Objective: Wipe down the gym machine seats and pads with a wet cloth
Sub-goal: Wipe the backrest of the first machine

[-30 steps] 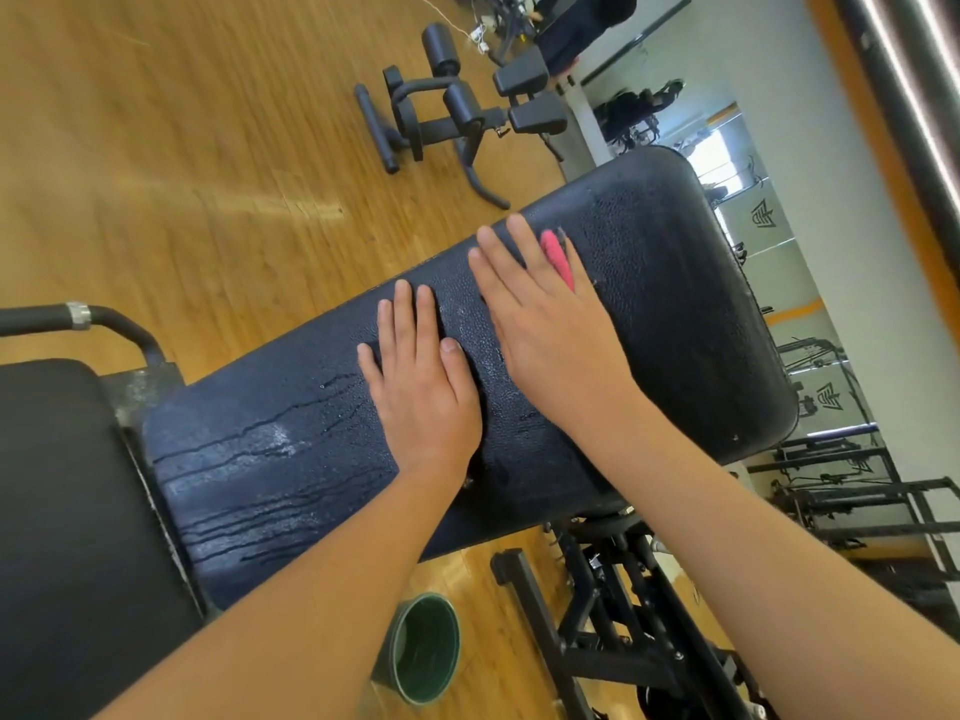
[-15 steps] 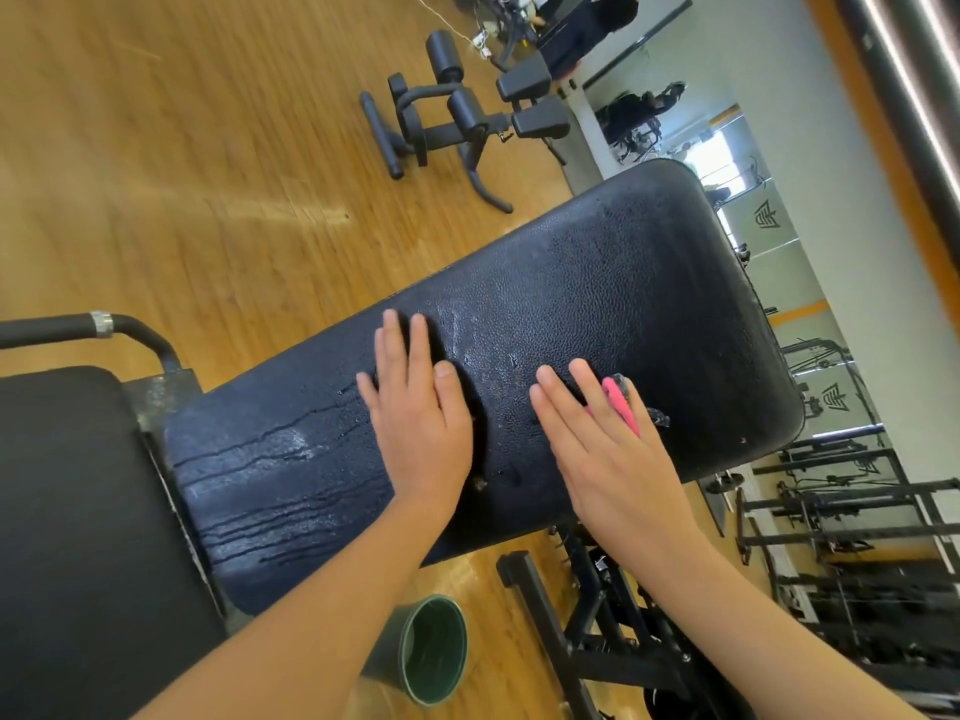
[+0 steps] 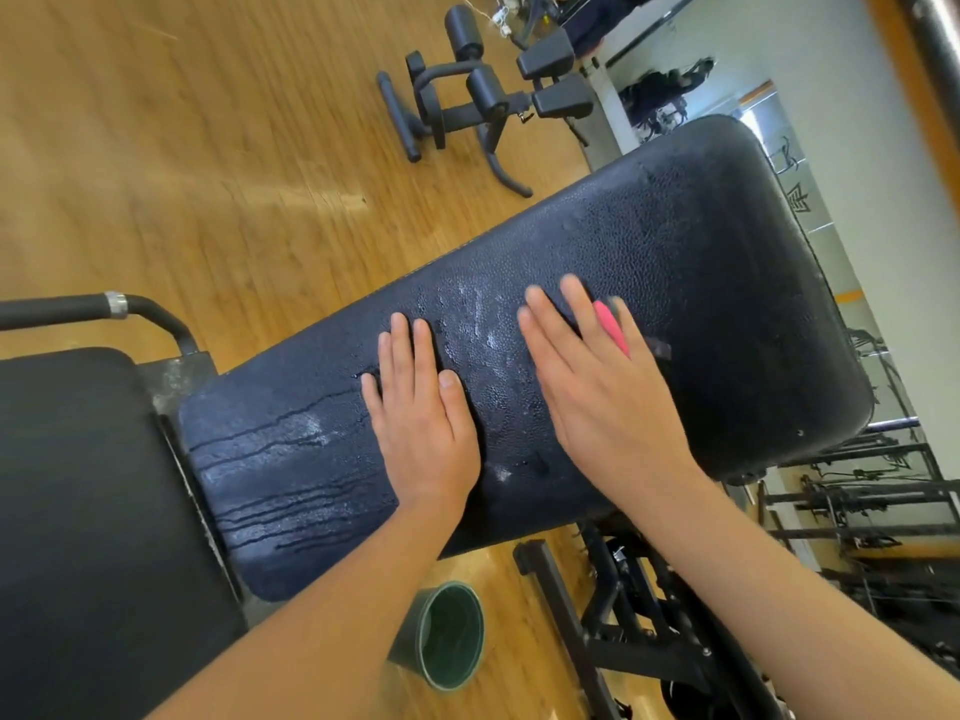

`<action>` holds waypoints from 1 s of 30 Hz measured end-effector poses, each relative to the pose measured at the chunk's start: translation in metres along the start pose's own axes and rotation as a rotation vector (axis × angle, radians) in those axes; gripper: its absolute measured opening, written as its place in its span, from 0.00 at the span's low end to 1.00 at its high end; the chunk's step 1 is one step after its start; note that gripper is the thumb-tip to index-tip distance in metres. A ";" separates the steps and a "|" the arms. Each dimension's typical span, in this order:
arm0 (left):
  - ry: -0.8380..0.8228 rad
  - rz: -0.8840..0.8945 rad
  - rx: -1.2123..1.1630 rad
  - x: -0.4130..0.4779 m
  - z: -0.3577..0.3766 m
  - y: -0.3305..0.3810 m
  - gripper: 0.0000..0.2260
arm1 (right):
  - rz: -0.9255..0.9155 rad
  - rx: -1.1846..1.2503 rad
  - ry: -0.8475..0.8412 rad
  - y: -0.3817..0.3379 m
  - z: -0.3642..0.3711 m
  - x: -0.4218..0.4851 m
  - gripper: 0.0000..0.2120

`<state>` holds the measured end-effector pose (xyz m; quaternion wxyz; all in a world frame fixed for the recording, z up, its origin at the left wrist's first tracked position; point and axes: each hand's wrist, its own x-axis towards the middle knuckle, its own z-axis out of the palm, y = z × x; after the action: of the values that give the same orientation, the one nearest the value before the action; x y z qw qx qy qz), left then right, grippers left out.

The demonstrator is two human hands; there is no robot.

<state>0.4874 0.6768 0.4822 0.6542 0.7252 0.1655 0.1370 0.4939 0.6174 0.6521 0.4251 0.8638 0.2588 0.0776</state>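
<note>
Both hands lie flat with straight fingers on the wet black bench pad (image 3: 685, 262). The left hand (image 3: 422, 426) rests near the pad's middle. Just beside it, the right hand (image 3: 608, 402) presses a pink cloth (image 3: 613, 328) against the pad, with only a strip showing between the fingers. A green bucket (image 3: 448, 639) stands on the floor below the pad.

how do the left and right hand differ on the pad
The left hand lies bare on the wet black pad; the right hand presses a pink cloth beneath its fingers. The left hand is nearer the seat, the right hand nearer the pad's rounded far end. Both lie flat with straight fingers.
</note>
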 end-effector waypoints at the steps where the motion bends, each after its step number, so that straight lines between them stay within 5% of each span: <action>1: 0.000 0.000 -0.006 -0.001 -0.001 0.000 0.24 | 0.009 -0.002 0.016 -0.003 0.001 0.018 0.28; 7: 0.011 0.006 -0.038 -0.002 -0.001 0.000 0.23 | 0.041 0.022 0.033 -0.009 0.006 0.077 0.27; 17: 0.009 0.006 -0.028 -0.002 -0.001 -0.001 0.24 | -0.108 0.030 -0.053 -0.007 0.015 -0.067 0.31; 30: 0.019 0.009 -0.050 -0.001 -0.001 -0.001 0.24 | -0.069 -0.033 0.053 -0.025 0.022 0.075 0.25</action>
<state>0.4860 0.6771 0.4809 0.6700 0.7079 0.1647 0.1509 0.5557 0.6536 0.6123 0.4348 0.8449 0.2983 0.0901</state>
